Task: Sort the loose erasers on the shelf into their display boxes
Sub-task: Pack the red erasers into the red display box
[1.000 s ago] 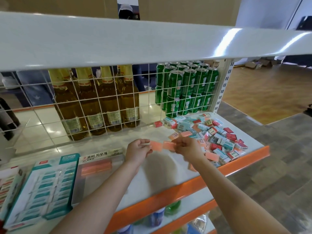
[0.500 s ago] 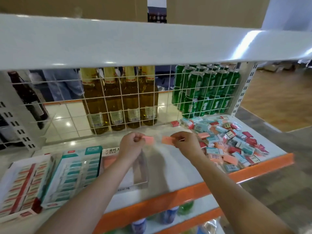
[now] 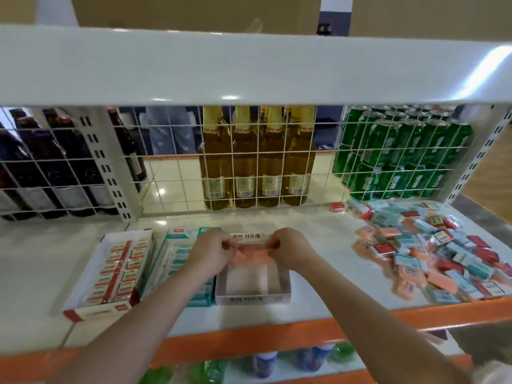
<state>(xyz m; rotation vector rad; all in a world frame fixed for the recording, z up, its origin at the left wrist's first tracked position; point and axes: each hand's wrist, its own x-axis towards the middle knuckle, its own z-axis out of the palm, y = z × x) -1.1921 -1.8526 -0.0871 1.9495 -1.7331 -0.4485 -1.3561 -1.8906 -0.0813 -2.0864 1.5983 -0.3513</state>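
Both hands are over the far end of a clear display box (image 3: 253, 296) in the middle of the white shelf (image 3: 327, 261). My left hand (image 3: 212, 252) and my right hand (image 3: 291, 249) each pinch a pink eraser (image 3: 253, 254), and the pink erasers sit low in the box's back end. Left of that box stands a teal display box (image 3: 177, 235), partly hidden by my left arm, and a red-and-white display box (image 3: 116, 270) filled with erasers. A heap of loose pink, teal and red erasers (image 3: 432, 250) lies on the shelf's right part.
A white wire grid (image 3: 327, 162) backs the shelf; behind it stand yellow bottles (image 3: 255, 162), green cans (image 3: 401, 159) and dark bottles (image 3: 41, 167). An upper shelf (image 3: 249, 67) overhangs. The orange front edge (image 3: 277, 339) has drinks below it.
Both hands moved left from beside the loose heap and down over the clear box, carrying one pink eraser each. The view swung left, so the display boxes are now centred.
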